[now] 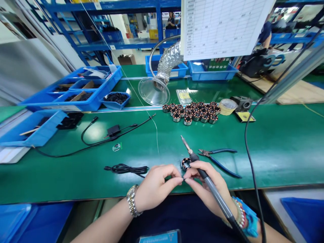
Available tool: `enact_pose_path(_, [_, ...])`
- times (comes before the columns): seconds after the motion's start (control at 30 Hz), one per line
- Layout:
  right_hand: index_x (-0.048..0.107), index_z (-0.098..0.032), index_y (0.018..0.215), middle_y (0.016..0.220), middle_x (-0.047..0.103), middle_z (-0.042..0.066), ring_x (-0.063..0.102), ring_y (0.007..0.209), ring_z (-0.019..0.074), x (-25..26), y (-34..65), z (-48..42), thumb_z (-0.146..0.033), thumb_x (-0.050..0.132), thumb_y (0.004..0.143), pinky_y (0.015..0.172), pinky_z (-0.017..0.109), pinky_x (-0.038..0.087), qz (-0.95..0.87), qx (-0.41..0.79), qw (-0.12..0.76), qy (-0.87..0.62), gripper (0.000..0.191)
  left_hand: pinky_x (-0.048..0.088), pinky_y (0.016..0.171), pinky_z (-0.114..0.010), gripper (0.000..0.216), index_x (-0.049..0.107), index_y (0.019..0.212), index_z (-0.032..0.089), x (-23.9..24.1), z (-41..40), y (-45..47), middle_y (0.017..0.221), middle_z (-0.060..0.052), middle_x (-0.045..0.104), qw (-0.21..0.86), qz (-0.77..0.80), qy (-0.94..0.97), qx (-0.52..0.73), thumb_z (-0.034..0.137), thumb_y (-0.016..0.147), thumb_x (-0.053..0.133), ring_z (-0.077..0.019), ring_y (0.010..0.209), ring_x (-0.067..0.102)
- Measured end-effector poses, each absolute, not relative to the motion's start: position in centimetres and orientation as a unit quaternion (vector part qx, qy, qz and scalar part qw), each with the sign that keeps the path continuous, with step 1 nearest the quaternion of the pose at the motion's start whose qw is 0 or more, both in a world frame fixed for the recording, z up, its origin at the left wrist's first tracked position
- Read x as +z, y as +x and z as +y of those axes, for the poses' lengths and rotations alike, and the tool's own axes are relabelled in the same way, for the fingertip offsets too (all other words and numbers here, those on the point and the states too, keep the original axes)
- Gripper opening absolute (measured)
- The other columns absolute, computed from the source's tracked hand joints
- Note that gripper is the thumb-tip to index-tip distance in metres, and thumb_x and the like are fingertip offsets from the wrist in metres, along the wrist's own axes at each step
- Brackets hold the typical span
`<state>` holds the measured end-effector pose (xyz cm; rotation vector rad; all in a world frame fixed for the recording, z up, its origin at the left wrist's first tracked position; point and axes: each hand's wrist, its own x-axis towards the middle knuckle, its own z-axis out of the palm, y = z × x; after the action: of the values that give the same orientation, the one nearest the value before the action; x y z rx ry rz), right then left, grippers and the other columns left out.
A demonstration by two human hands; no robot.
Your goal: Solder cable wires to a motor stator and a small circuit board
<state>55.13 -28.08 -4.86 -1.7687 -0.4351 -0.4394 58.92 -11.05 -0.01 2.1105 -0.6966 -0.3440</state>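
Observation:
My right hand (211, 182) is closed around a soldering iron (218, 195), whose metal tip points away from me over the green table. Its thumb and a finger also pinch at a tiny dark piece (184, 179). At the same spot, the thumb and forefinger of my left hand (158, 185) are pressed together; what they hold is too small to name. One copper-wound motor stator (185, 164) is just beyond the fingertips, partly behind my right hand. Diagonal cutters (219, 158) with blue handles lie right of the iron. A coiled black cable (126, 168) rests left of my left hand.
Several copper-wound stators (196, 116) stand grouped under a fume funnel (154, 91). A round circuit board (116, 147) and black cables (113, 136) lie left. Blue bins (83, 107) line the left side. The iron's black cord (249, 148) hangs at right.

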Motion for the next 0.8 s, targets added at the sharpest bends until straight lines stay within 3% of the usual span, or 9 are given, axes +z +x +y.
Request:
enact_pose_path(0.13, [0.046, -0.026, 0.107, 0.079, 0.064, 0.000, 0.063, 0.070, 0.0133, -4.7, 55.2, -28.3, -0.011, 0.057, 0.078, 0.069, 0.025, 0.053, -0.208, -0.209, 0.552, -0.780, 0.035, 0.037, 0.053, -0.021, 0.016, 0.058, 0.076, 0.016, 0.1, -11.1, 59.0, 0.067, 0.001, 0.060, 0.465, -0.252, 0.815, -0.238, 0.027, 0.083, 0.048, -0.0099, 0.055, 0.050])
enact_pose_path(0.27, [0.046, -0.027, 0.107, 0.078, 0.065, -0.001, 0.063, 0.070, 0.0128, -4.4, 55.2, -28.1, -0.010, 0.057, 0.077, 0.068, 0.023, 0.053, -0.206, -0.225, 0.528, -0.792, 0.036, 0.033, 0.054, -0.021, 0.025, 0.060, 0.070, 0.015, -0.2, -11.1, 59.0, 0.059, 0.003, 0.053, 0.460, -0.243, 0.826, -0.217, 0.034, 0.083, 0.048, -0.0096, 0.055, 0.042])
enact_pose_path(0.53, [0.045, -0.027, 0.109, 0.081, 0.062, 0.000, 0.062, 0.070, 0.0125, -5.2, 55.5, -26.7, -0.010, 0.057, 0.076, 0.065, 0.023, 0.054, -0.151, -0.188, 0.632, -0.737, 0.039, 0.036, 0.059, -0.022, 0.023, 0.057, 0.069, 0.014, -1.6, -11.1, 58.7, 0.064, 0.001, 0.053, 0.542, -0.191, 0.805, -0.147, 0.033, 0.082, 0.051, -0.0111, 0.061, 0.045])
enact_pose_path(0.67, [0.046, -0.026, 0.107, 0.074, 0.059, -0.003, 0.060, 0.062, 0.0103, -5.4, 55.6, -26.6, -0.007, 0.055, 0.076, 0.063, 0.022, 0.053, -0.160, -0.164, 0.638, -0.735, 0.037, 0.036, 0.059, -0.022, 0.024, 0.056, 0.068, 0.014, -1.5, -10.9, 58.8, 0.063, 0.001, 0.052, 0.550, -0.188, 0.801, -0.144, 0.033, 0.082, 0.050, -0.0112, 0.061, 0.044])
enact_pose_path(0.8, [0.045, -0.026, 0.111, 0.084, 0.060, 0.000, 0.061, 0.074, 0.0119, -5.1, 55.9, -27.3, -0.010, 0.057, 0.077, 0.069, 0.023, 0.052, -0.166, -0.192, 0.612, -0.749, 0.040, 0.035, 0.058, -0.022, 0.024, 0.057, 0.069, 0.014, -1.1, -10.7, 59.1, 0.063, 0.001, 0.052, 0.525, -0.190, 0.814, -0.160, 0.033, 0.081, 0.050, -0.0111, 0.061, 0.043])
